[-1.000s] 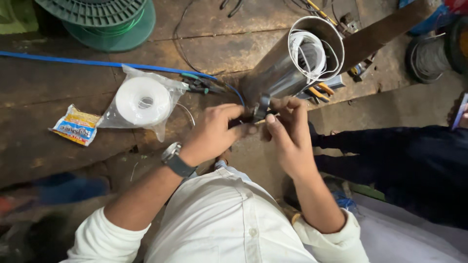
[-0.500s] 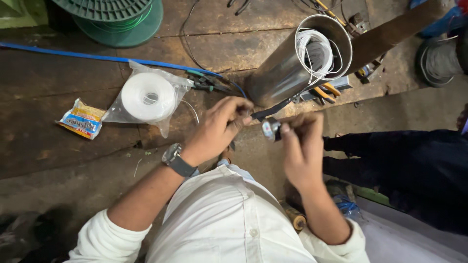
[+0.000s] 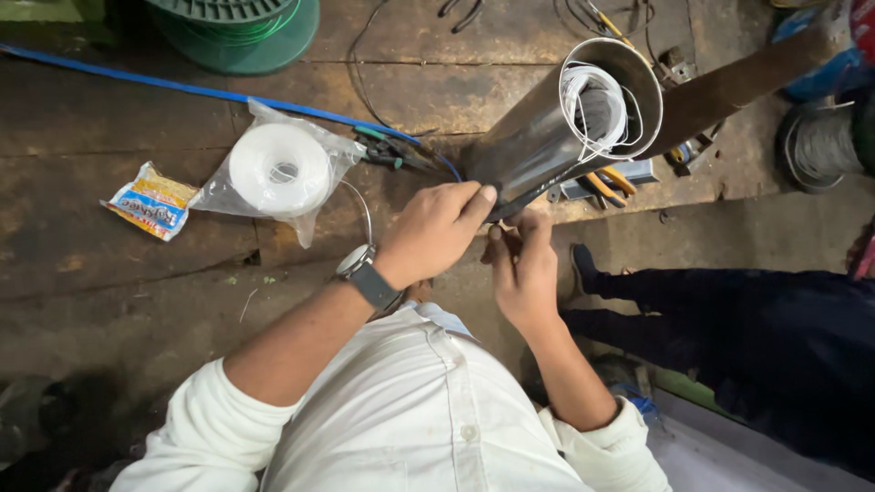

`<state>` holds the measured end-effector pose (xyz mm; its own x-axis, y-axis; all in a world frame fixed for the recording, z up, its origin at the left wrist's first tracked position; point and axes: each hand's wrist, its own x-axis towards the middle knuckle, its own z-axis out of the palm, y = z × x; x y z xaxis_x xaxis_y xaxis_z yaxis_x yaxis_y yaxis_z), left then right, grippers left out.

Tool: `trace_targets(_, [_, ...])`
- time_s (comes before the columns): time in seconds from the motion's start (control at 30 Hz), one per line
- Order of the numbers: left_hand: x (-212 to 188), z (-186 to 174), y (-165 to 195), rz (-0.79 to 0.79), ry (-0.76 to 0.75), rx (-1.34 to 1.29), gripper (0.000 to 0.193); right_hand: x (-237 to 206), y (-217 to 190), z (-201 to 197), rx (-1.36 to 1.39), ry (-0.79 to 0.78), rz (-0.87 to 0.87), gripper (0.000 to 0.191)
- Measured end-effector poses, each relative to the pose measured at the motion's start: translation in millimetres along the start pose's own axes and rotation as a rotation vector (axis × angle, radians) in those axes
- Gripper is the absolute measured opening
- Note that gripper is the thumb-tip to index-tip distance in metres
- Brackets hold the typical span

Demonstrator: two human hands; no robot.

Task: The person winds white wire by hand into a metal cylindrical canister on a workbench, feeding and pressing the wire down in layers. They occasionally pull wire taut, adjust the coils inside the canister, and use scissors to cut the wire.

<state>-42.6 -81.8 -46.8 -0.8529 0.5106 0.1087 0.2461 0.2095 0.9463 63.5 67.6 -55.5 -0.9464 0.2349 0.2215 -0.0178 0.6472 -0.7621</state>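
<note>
A shiny metal cylinder [image 3: 538,137] lies tilted over the wooden workbench [image 3: 182,237], its open end showing white wire coils [image 3: 597,105]. My left hand [image 3: 433,232], with a wristwatch [image 3: 365,273] on it, pinches a dark cable [image 3: 519,196] that runs along the cylinder's lower side. My right hand [image 3: 524,264] is closed just below it, fingers curled around the cable's end or a small part that I cannot make out.
A roll of white tape in a clear bag [image 3: 278,169], a small printed sachet [image 3: 150,202], a blue cable [image 3: 182,89], a green spool [image 3: 246,23] and pliers [image 3: 396,150] lie on the bench. Another person's dark-clad legs [image 3: 747,319] stretch in from the right.
The view has shifted up. My left hand has moved up onto the cable at the cylinder; the small metal part seen in my right hand's fingers is now hidden.
</note>
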Motion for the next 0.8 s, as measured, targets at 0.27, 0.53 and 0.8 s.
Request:
trace_targets(0.27, [-11.5, -18.2, 23.2, 0.328, 0.016, -0.13, 0.019, 21.4, -38.3, -55.7, 0.588, -0.017, 0.13, 0.02])
trace_targets(0.53, [-4.5, 21.7, 26.2, 0.077, 0.212, 0.097, 0.03, 16.2, -2.6, -39.0, 0.357, 0.132, -0.139, 0.017])
trace_targets(0.8, [-15.5, 15.0, 40.6, 0.072, 0.183, 0.063, 0.031, 11.9, 24.7, -51.8, 0.031, -0.154, -0.153, 0.023])
